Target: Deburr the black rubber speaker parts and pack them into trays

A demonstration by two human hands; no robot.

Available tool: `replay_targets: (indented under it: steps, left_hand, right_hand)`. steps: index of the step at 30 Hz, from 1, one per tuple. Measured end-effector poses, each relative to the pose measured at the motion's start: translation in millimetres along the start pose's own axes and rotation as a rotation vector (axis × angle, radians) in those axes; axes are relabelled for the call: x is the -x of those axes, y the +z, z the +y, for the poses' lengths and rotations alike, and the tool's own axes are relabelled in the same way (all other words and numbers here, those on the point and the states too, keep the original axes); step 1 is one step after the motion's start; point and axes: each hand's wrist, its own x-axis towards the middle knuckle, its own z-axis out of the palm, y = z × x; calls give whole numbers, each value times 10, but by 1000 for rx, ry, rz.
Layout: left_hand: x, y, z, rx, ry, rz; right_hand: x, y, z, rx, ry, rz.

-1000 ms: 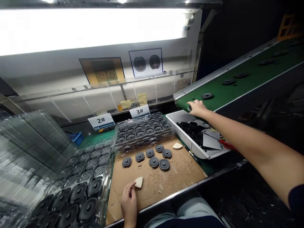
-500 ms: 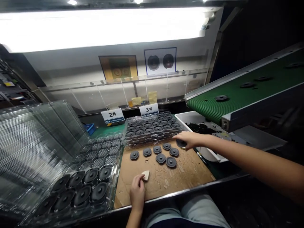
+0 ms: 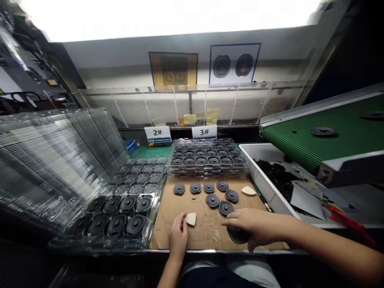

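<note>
The right hand (image 3: pixel 253 229) lies palm down at the near edge of the cardboard sheet (image 3: pixel 207 236), fingers curled over a black disc (image 3: pixel 238 236). The disc lies flat against the board, and only its near rim shows below the knuckles. Being round, it has no long axis to speak of.

The left hand (image 3: pixel 178 237) rests at about 9 o'clock from the disc, well clear of it. Its fingers are loosely bent and the tips touch the left side of a cream wedge (image 3: pixel 191 219). Whether it pinches the wedge or merely steadies it I cannot tell.

From the held disc the wedge lies at about 10 o'clock, so the right hand is plainly the nearer to the disc and the left the nearer to the wedge.

The loose discs (image 3: pixel 213 200) sit in a cluster at 11 to 12 o'clock from the right hand, the closest one just beyond its fingertips. A second wedge (image 3: pixel 248 191) lies farther off at 12 to 1 o'clock, near the white bin (image 3: pixel 264 182). The filled tray (image 3: pixel 207 158) sits beyond the cluster at the board's far edge
</note>
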Motion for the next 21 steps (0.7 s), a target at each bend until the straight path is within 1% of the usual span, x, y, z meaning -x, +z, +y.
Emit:
replay_targets:
  steps: [3, 7, 9, 12, 13, 15, 18, 19, 21]
  left_hand:
    - [0, -29, 67, 50, -42, 0]
    - [-27, -72, 126, 134, -133, -9]
    - [-1, -83, 149, 188, -216, -7]
    - [110, -51, 236, 296, -337, -38]
    - [154, -27, 287, 357, -364, -60]
    - [226, 32, 413, 552, -422, -110]
    - [250, 105, 611, 930, -593, -169]
    - [236, 117, 666, 1000, -650, -167]
    - [188, 119, 749, 1045, -725, -144]
  right_hand:
    - [-233, 28, 38, -99, -1, 19]
    - [-490, 231, 105, -383, 3, 108]
    - [-584, 377, 111, -533, 77, 141]
    - [-695, 595, 84, -717, 199, 167]
    - [-726, 658, 74, -771, 217, 181]
    - [-781, 764, 63, -866, 226, 205]
    - [-852, 857, 68, -930, 226, 201]
    - [-872, 872, 69, -933, 233, 195]
    - [-905, 883, 63, -917, 253, 197]
